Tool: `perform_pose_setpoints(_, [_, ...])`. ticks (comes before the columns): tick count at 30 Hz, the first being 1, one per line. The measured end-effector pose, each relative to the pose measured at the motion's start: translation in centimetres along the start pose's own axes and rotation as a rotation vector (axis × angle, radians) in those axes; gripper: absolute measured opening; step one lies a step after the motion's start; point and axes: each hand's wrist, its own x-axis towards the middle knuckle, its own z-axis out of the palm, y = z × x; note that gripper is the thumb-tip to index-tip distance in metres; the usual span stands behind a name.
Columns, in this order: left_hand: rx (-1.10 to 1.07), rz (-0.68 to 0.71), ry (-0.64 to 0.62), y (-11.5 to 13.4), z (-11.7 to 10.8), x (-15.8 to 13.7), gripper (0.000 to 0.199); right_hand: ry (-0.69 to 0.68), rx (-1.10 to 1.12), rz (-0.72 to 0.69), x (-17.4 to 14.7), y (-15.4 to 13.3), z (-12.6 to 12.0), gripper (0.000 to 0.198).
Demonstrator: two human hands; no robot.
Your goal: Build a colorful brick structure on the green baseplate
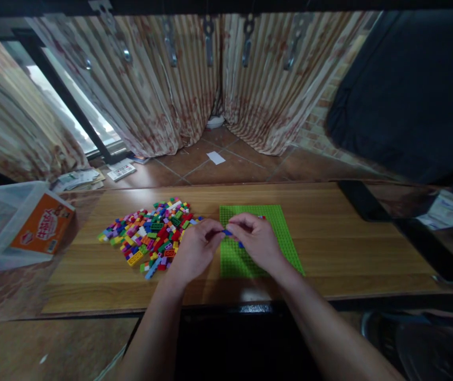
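Note:
A small blue toy brick (227, 232) is pinched between the fingertips of both hands, above the left edge of a green studded baseplate (285, 241). My left hand (197, 244) is closed on the brick's left end, between the loose bricks and the plate. From the right, my right hand (256, 238) grips the same brick and covers much of the plate. Partly hidden behind that hand, another blue brick (241, 245) and a bit of red brick (264, 217) show on the plate. A heap of mixed-colour bricks (157, 227) lies left of my left hand.
The wooden table (341, 238) carries the heap and the plate. At the far left stands a clear plastic bin (8, 201) with an orange label. Dark flat objects (364, 201) lie at the table's right end. Metal hooks (209, 42) hang overhead in front of the curtains.

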Motion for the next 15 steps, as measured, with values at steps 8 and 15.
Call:
perform_pose_setpoints(8, [0.088,0.011,-0.069,0.4,3.1,0.1,0.012,0.514,0.017,-0.01,1.9,-1.3,-4.9,0.02])
perform_pose_setpoints(15, [0.155,-0.05,-0.044,-0.4,4.6,0.6,0.009,0.463,0.034,-0.011,1.6,-1.3,-4.9,0.018])
